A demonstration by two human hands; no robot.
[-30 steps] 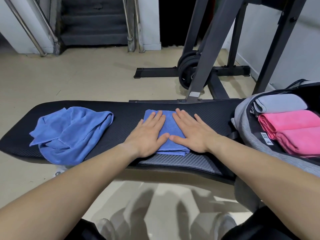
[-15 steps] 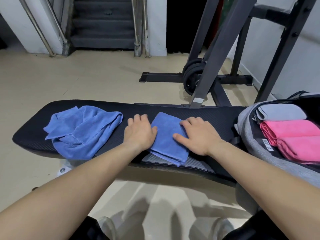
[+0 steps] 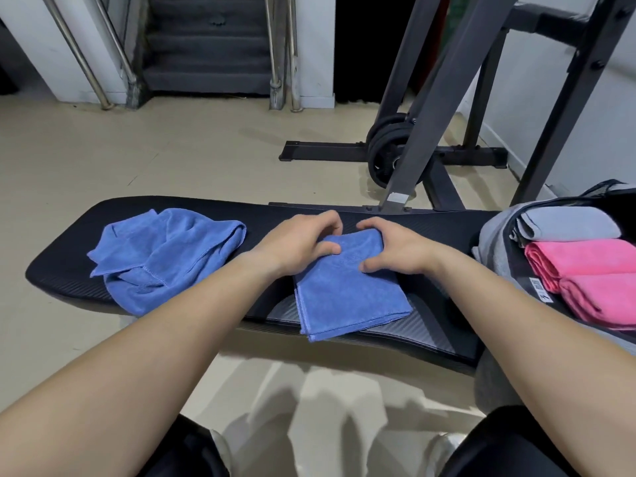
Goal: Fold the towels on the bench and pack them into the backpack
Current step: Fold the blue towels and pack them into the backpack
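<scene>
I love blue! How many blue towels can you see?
2. The folded blue towel lies on the bench, centre; the crumpled blue towel toward its left end. The backpack may hide more.

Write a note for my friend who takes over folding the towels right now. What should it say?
Hands: the left hand and the right hand both grip the far edge of the folded blue towel, which lies mid-bench.
The crumpled blue towel lies on the bench's left end, untouched.
The backpack lies open at the right end, with a grey towel and pink towels folded inside.
Done: three packed, one folded.
Left: pack the folded blue towel, then fold and pack the crumpled one.
</scene>
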